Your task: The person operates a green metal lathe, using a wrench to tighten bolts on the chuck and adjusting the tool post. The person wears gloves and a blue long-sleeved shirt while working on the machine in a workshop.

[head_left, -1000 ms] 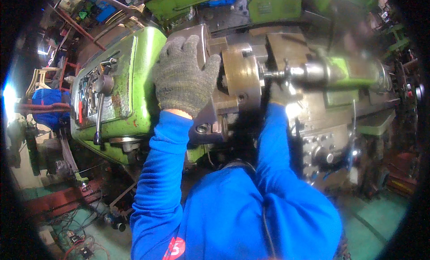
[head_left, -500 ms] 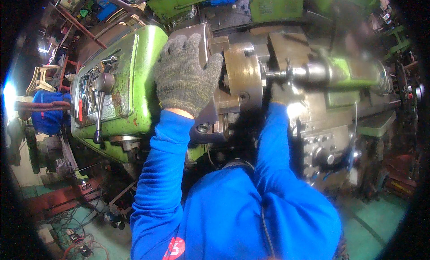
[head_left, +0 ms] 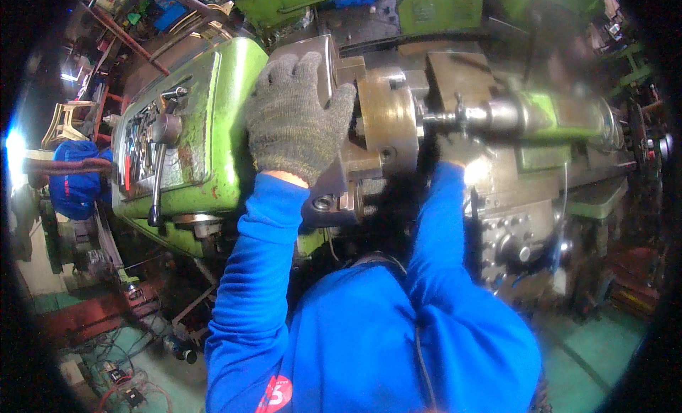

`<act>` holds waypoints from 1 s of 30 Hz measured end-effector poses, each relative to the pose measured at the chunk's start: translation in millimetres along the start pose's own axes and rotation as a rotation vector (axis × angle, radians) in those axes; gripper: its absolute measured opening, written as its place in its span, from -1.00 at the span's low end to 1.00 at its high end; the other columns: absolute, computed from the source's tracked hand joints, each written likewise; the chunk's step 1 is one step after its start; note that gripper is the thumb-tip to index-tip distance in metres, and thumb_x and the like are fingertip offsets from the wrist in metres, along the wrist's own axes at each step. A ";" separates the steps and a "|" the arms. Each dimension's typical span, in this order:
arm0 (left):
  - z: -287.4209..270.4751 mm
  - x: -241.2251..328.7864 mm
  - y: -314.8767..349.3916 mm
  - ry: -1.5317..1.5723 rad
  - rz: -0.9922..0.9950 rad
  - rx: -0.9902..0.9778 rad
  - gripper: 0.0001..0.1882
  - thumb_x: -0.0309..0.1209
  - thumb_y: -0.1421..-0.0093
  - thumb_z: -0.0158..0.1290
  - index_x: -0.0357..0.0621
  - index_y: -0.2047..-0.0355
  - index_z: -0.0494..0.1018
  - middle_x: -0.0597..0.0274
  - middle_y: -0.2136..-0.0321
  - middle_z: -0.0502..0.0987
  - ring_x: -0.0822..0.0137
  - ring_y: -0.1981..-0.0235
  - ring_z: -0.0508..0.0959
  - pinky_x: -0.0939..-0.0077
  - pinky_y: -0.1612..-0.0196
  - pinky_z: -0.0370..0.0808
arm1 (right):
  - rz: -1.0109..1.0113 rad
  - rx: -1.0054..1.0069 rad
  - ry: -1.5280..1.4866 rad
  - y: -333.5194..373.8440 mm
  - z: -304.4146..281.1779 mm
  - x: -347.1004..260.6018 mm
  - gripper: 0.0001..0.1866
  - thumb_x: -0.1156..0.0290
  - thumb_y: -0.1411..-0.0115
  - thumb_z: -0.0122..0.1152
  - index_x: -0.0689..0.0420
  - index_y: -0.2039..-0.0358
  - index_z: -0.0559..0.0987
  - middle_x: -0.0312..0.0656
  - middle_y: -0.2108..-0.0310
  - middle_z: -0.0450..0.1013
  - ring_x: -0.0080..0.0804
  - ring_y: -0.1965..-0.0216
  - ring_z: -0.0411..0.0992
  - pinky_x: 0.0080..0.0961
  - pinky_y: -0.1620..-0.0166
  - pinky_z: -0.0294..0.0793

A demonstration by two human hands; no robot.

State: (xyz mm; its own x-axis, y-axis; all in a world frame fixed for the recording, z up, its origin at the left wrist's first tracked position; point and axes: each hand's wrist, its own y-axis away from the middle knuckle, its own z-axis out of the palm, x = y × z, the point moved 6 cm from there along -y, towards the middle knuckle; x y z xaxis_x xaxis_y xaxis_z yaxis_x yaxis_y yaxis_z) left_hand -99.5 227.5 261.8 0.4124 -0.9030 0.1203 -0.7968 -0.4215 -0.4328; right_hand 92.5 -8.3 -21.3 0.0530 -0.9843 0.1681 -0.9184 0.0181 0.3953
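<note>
My left hand (head_left: pixel 298 118), in a grey knit glove, lies over the lathe chuck (head_left: pixel 321 50), its fingers laid flat and the thumb spread toward the workpiece. The chuck's jaws clamp a thick, brass-toned metal cylinder (head_left: pixel 383 114) with a bolt-like hole in its near side. My right hand (head_left: pixel 455 148), also gloved, is low at the right of the cylinder, below the tailstock centre (head_left: pixel 444 119). Glare and shadow blur that hand, so its fingers and anything in them cannot be made out. The tailstock (head_left: pixel 547 118) stands at the right, its centre lined up with the cylinder.
Small tools lie on the green headstock (head_left: pixel 234 121), beside a lever with a dark knob (head_left: pixel 155 214). Below my right hand is the carriage apron (head_left: pixel 522 246) with its knobs. A blue bag-like thing (head_left: pixel 74 178) hangs at the left. Cables (head_left: pixel 117 374) trail over the floor.
My right forearm and hand have shifted slightly to the right, away from the cylinder. My left hand stays on the chuck.
</note>
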 end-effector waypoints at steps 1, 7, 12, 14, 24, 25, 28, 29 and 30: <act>2.4 1.9 -2.0 0.001 0.000 -0.014 -0.34 0.05 -0.22 0.18 -0.13 -0.18 0.46 -0.10 -0.16 0.45 -0.15 -0.23 0.39 -0.12 -0.27 0.34 | -0.025 0.026 0.012 -10.2 5.2 5.1 -0.26 -0.30 -0.22 0.09 -0.33 -0.37 0.41 -0.17 -0.38 0.35 0.30 -0.40 0.15 0.35 -0.44 -0.05; 2.6 2.0 -0.6 0.017 0.056 0.064 -0.35 0.04 -0.21 0.18 -0.14 -0.17 0.47 -0.08 -0.14 0.47 -0.14 -0.22 0.39 -0.11 -0.24 0.36 | -0.079 0.439 -0.873 -34.5 50.1 1.4 -0.28 -0.15 -0.04 0.35 -0.02 -0.15 0.56 -0.03 -0.02 0.57 -0.06 -0.15 0.43 0.19 -0.14 0.44; -1.8 1.9 -1.6 0.030 0.003 0.009 -0.35 0.06 -0.22 0.16 -0.12 -0.16 0.47 -0.06 -0.10 0.48 -0.11 -0.19 0.41 -0.10 -0.22 0.37 | -0.108 0.220 -1.077 -37.6 48.0 -2.3 -0.44 0.34 0.04 0.46 0.24 0.03 0.49 -0.11 0.25 0.57 -0.39 0.16 0.52 -0.14 0.15 0.58; -2.8 3.1 -3.2 0.045 0.014 0.026 -0.37 0.07 -0.22 0.15 -0.11 -0.14 0.48 -0.05 -0.07 0.49 -0.10 -0.17 0.43 -0.09 -0.20 0.37 | -0.086 0.262 -1.084 -41.7 53.6 -0.3 -0.56 0.38 -0.01 0.40 0.24 0.09 0.51 -0.12 0.27 0.57 -0.36 0.19 0.53 -0.19 0.15 0.57; -9.6 3.2 -1.5 0.047 0.038 0.049 -0.44 0.05 -0.22 0.11 -0.07 -0.06 0.49 -0.01 0.01 0.50 -0.07 -0.11 0.44 -0.12 -0.16 0.36 | -0.477 0.670 -1.267 60.4 40.7 8.5 -0.83 0.46 -0.35 0.12 0.23 0.16 0.62 -0.04 0.26 0.55 -0.21 0.11 0.55 -0.34 -0.03 0.53; -8.8 6.5 -2.1 0.061 0.044 0.048 -0.44 0.06 -0.22 0.10 -0.07 -0.06 0.49 -0.01 0.01 0.50 -0.06 -0.12 0.44 -0.13 -0.17 0.36 | -0.498 0.585 -1.451 53.4 59.9 10.4 -0.81 0.42 -0.37 0.12 0.22 0.12 0.63 -0.04 0.24 0.56 -0.18 0.08 0.55 -0.33 -0.07 0.52; -6.8 0.8 1.2 0.072 0.025 0.114 -0.45 0.07 -0.24 0.07 -0.06 -0.06 0.50 -0.03 -0.02 0.50 -0.04 -0.16 0.42 -0.17 -0.20 0.34 | -0.482 0.182 -2.029 63.5 95.7 13.7 -0.71 0.27 -0.41 0.16 0.18 0.00 0.63 -0.11 0.09 0.56 -0.20 0.02 0.53 -0.31 -0.10 0.50; -6.2 -1.1 1.7 0.082 0.018 0.117 -0.45 0.07 -0.24 0.07 -0.05 -0.06 0.50 -0.03 -0.04 0.49 -0.04 -0.17 0.41 -0.18 -0.21 0.33 | -0.452 0.015 -2.216 72.9 105.8 12.2 -0.66 0.21 -0.42 0.17 0.17 -0.03 0.63 -0.14 0.02 0.57 -0.22 0.00 0.52 -0.31 -0.10 0.49; -6.4 -2.2 2.0 0.094 0.012 0.121 -0.45 0.07 -0.24 0.07 -0.04 -0.07 0.50 -0.02 -0.06 0.49 -0.05 -0.18 0.40 -0.20 -0.22 0.33 | -0.413 -0.025 -2.237 80.9 105.0 11.9 -0.64 0.20 -0.43 0.16 0.18 -0.06 0.61 -0.14 0.01 0.56 -0.24 0.01 0.52 -0.32 -0.08 0.51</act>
State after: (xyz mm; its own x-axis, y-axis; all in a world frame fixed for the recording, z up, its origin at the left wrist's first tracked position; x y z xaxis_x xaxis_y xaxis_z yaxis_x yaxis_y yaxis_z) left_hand -104.9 228.2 266.4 0.3554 -0.9141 0.1950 -0.7401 -0.4026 -0.5387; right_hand -22.4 -36.9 -82.1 -0.2190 0.5031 -0.8360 -0.9721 -0.1866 0.1424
